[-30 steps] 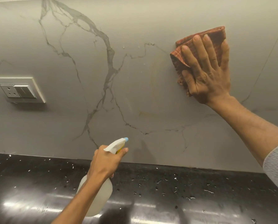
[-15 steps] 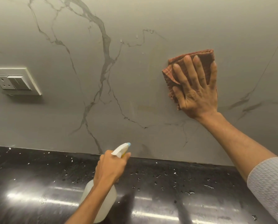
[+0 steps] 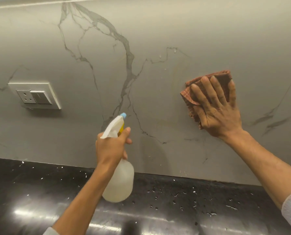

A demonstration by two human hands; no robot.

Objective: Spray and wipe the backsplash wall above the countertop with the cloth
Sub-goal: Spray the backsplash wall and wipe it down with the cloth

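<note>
The backsplash wall (image 3: pixel 158 39) is grey marble with dark veins and a few droplets. My right hand (image 3: pixel 217 109) lies flat, fingers spread, pressing a folded reddish-brown cloth (image 3: pixel 189 94) against the wall at the right. My left hand (image 3: pixel 112 146) is shut on the neck of a translucent spray bottle (image 3: pixel 119 182) with a white trigger head and blue nozzle (image 3: pixel 123 115) aimed at the wall, just left of the cloth and lower.
A white socket and switch plate (image 3: pixel 34 95) is set in the wall at the left. Below runs a glossy black countertop (image 3: pixel 183 200) speckled with droplets. A pale strip (image 3: pixel 22 5) edges the wall's top.
My right hand slid the cloth down the wall. My left hand lifted the spray bottle up off the counter level toward the wall.
</note>
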